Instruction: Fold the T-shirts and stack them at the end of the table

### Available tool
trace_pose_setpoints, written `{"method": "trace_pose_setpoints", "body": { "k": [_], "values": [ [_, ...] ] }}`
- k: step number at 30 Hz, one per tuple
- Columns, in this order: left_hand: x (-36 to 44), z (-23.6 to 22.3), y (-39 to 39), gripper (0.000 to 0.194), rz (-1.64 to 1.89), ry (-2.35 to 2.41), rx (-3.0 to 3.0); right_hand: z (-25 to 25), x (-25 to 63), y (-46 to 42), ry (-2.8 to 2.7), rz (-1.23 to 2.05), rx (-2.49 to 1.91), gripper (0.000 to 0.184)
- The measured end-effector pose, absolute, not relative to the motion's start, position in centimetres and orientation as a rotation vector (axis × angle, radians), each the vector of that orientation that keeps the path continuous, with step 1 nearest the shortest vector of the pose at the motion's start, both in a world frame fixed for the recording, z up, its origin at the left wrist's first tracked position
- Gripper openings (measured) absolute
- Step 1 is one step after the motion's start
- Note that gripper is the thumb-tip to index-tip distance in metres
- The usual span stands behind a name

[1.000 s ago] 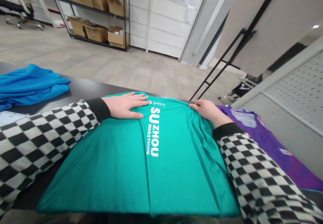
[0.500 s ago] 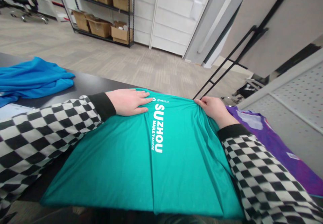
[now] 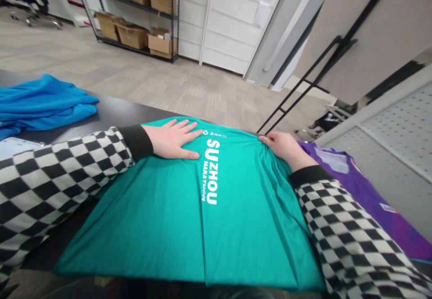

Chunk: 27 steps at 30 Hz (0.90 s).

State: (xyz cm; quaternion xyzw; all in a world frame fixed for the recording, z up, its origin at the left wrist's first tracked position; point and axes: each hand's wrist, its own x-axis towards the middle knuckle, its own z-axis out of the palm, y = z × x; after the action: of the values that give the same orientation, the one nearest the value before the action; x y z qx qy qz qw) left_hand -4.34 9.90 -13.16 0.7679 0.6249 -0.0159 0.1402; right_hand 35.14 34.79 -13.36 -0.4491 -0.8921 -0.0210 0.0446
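Observation:
A green T-shirt [image 3: 162, 227] with white "SUZHOU MARATHON" lettering lies spread over the dark table [image 3: 124, 112], its lower edge reaching the near side. My left hand [image 3: 173, 139] rests flat on the cloth, fingers spread, just left of the small white logo. At the far right part of the shirt, my right hand [image 3: 280, 146] pinches the fabric between thumb and fingers. Creases run from that pinch down the right side, and a long fold line crosses the middle below the lettering.
Crumpled blue cloth [image 3: 47, 103] lies on the table at left, beside a pale flat item [image 3: 20, 146]. A purple garment [image 3: 364, 195] is at right, next to a perforated panel [image 3: 401, 132]. Shelves [image 3: 135, 9] with cardboard boxes stand across the floor.
My left hand's fingers have spread wider, with the thumb moved down and away from the others. My right hand keeps its pinch, nearly unmoved.

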Motion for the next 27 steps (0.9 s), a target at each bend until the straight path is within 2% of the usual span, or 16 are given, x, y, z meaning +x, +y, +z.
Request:
{"method": "trace_pose_setpoints", "body": {
  "k": [8,14,17,20,22,27],
  "values": [
    [-4.5,-13.4,9.9,0.117,-0.045,1.804,2.252,-13.0,34.3,33.9,-2.771,-0.089,-1.385,0.054],
    [-4.4,-13.0,10.1,0.12,-0.037,1.837,2.238,-10.9,32.4,30.4,-2.592,-0.252,-1.338,0.051],
    [-3.8,-12.8,10.3,0.121,-0.003,1.855,2.251,-10.9,30.5,27.1,-2.688,-0.154,-1.02,0.067],
    [-2.6,-13.2,10.4,0.105,0.133,1.936,2.249,-12.2,28.7,24.2,-2.946,0.103,-0.764,0.086],
    [-1.8,-13.7,10.5,0.102,0.176,1.975,2.24,-13.1,28.1,23.3,-3.07,0.247,-0.741,0.094],
    [-1.9,-14.0,10.6,0.121,0.074,1.921,2.225,-13.9,28.3,24.1,-3.076,0.325,-0.777,0.105]
  ]
}}
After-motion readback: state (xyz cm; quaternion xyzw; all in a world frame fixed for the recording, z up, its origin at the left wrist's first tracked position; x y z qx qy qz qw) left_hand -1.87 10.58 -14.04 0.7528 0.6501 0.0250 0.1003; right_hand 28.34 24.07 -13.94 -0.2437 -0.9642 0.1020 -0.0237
